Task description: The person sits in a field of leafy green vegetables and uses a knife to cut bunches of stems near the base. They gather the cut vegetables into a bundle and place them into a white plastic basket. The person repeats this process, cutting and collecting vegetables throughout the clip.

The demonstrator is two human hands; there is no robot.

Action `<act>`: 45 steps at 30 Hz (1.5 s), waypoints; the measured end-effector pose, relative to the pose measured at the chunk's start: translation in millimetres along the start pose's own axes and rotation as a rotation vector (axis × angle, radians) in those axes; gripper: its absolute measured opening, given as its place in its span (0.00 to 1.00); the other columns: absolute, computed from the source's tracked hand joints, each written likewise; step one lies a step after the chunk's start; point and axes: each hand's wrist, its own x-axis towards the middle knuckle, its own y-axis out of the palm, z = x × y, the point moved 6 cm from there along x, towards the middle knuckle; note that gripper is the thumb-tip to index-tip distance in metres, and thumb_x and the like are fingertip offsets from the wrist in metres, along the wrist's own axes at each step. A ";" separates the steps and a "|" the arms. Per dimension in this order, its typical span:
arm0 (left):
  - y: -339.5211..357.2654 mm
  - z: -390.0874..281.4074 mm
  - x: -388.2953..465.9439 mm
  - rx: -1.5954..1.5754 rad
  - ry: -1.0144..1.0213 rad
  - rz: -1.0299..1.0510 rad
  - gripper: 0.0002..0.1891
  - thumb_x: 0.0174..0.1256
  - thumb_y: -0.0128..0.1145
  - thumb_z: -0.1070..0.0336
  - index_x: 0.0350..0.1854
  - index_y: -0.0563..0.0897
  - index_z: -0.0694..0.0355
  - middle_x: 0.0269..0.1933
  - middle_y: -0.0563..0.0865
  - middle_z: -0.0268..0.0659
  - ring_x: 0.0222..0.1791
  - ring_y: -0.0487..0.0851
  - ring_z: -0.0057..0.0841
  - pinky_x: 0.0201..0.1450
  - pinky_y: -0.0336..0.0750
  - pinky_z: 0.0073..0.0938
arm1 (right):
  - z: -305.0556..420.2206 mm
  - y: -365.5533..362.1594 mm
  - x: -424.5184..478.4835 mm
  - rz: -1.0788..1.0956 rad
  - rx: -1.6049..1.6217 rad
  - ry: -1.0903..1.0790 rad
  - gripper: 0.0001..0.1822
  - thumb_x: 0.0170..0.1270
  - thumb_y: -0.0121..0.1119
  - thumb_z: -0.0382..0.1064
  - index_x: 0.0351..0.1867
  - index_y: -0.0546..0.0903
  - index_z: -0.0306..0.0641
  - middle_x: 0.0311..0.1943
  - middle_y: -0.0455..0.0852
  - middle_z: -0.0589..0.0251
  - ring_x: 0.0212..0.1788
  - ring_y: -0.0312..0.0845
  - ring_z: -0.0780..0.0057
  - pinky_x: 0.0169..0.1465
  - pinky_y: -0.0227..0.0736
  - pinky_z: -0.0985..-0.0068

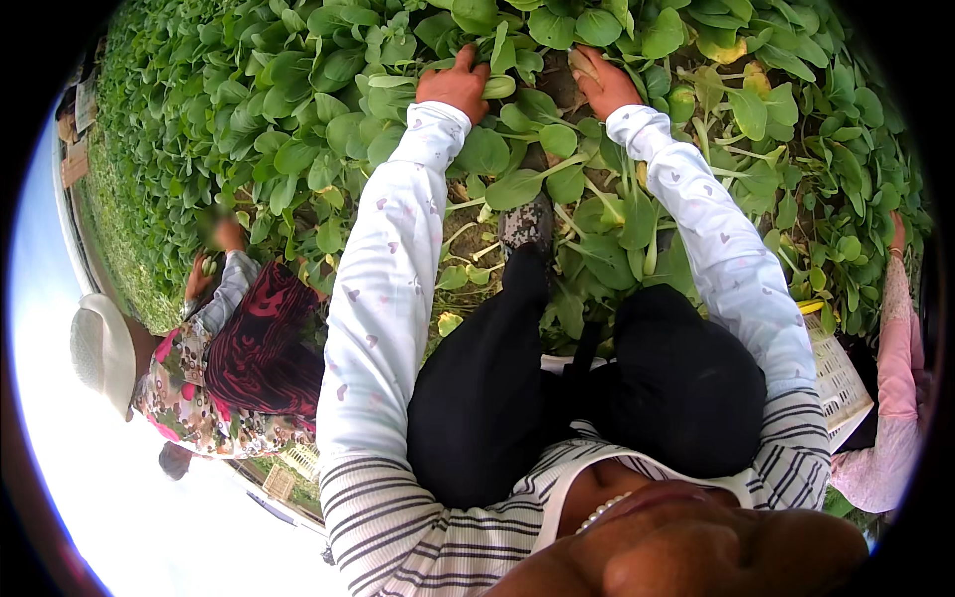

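My left hand (453,83) is closed around a head of bok choy (498,87); its pale cut-looking base sticks out on the right of the hand and its leaves point left. To the right, my right hand (613,86) reaches down among the leaves. Between its thumb and fingers is a small pale tan object (585,66), perhaps a handle or a stem; leaves hide the rest. Bare soil (556,78) shows between the two hands. Loose bok choy plants (597,194) lie on the ground below them.
Dense leafy greens (298,89) fill the bed ahead and to the left. My shoe (527,224) stands among fallen leaves. At left, a person in a hat (224,358) works in the bed. On the right are a white plastic crate (837,373) and another person's pink sleeve (897,358).
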 end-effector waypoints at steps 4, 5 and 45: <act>7.4 11.5 -1.5 -0.075 -0.023 -0.022 0.29 0.45 0.61 0.57 0.56 0.74 0.47 0.65 0.63 0.28 0.46 0.80 0.28 0.50 0.71 0.37 | 7.7 2.0 2.9 -0.010 -0.018 -0.005 0.25 0.60 0.52 0.42 0.60 0.64 0.47 0.47 0.77 0.43 0.49 0.72 0.44 0.51 0.67 0.65; 9.2 14.0 -1.5 -0.089 -0.028 -0.022 0.30 0.45 0.60 0.57 0.57 0.73 0.47 0.65 0.64 0.28 0.46 0.80 0.28 0.50 0.71 0.37 | 9.5 3.7 2.8 -0.017 -0.015 -0.007 0.25 0.60 0.52 0.42 0.60 0.64 0.47 0.47 0.77 0.43 0.49 0.71 0.45 0.51 0.67 0.65; -64.3 -8.0 -68.2 -0.716 0.200 -0.535 0.26 0.40 0.66 0.66 0.49 0.77 0.58 0.51 0.79 0.35 0.40 0.81 0.30 0.42 0.74 0.30 | -6.8 -52.4 -123.9 -0.004 -0.285 0.257 0.25 0.59 0.52 0.43 0.60 0.65 0.52 0.40 0.79 0.45 0.40 0.75 0.45 0.43 0.68 0.59</act>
